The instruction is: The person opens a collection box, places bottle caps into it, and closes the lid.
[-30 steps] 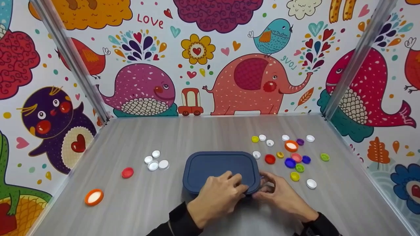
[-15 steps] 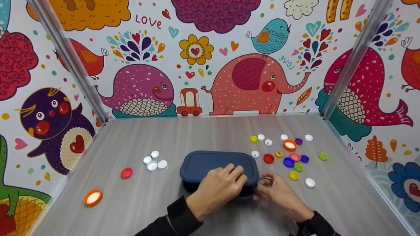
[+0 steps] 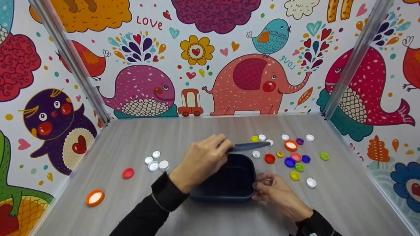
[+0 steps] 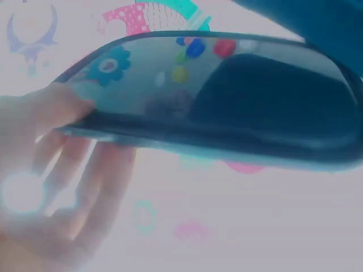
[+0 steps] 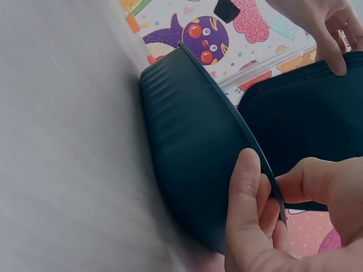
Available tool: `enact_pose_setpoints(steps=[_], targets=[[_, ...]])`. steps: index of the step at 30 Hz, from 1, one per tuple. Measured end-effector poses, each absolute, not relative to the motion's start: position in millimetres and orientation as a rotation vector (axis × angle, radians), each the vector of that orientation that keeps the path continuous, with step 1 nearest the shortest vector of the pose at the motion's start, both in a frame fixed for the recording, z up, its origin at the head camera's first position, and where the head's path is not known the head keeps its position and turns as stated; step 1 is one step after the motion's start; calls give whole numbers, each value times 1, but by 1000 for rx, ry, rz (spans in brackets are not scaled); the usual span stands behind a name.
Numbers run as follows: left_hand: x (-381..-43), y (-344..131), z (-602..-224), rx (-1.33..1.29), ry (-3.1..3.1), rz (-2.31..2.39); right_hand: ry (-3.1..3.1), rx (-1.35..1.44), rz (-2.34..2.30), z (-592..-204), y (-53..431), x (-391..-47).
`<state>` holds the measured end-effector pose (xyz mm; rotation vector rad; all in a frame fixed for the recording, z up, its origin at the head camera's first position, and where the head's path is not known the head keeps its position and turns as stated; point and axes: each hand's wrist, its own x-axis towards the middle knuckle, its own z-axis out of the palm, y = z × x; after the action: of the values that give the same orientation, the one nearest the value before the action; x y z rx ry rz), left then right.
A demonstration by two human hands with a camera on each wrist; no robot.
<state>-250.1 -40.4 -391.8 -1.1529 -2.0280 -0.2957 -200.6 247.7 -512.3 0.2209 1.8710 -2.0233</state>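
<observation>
A dark blue box (image 3: 229,183) stands open on the grey table (image 3: 137,196), its inside in shadow. My left hand (image 3: 201,160) grips the box's flat blue lid (image 3: 249,146) and holds it lifted above the box, tilted up toward the far right. The left wrist view shows that lid (image 4: 238,119) from below, with my fingers (image 4: 62,107) round its edge. My right hand (image 3: 274,190) pinches the box's right rim; in the right wrist view the thumb (image 5: 247,198) and fingers clamp the rim of the box (image 5: 193,147).
Several coloured bottle caps (image 3: 292,157) lie scattered right of the box. Three white caps (image 3: 156,162), a red cap (image 3: 128,173) and an orange-rimmed cap (image 3: 95,197) lie to its left. Cartoon-printed walls with metal corner posts (image 3: 354,59) enclose the table.
My left hand has pulled the lid off the box and raised it up and away to the far side. The box now stands open. My right hand has stayed on the box's right rim.
</observation>
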Motion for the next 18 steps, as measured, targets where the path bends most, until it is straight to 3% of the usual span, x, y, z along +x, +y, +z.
enact_pose_setpoints(steps=[9,18], targets=[[-314,-56,-404,-996,-2186,-763,1923,392,-1995,-513,243,-203],[-369,-85,-430,-580,-2327,-1188,1941,386,-2009,-513,238,-204]])
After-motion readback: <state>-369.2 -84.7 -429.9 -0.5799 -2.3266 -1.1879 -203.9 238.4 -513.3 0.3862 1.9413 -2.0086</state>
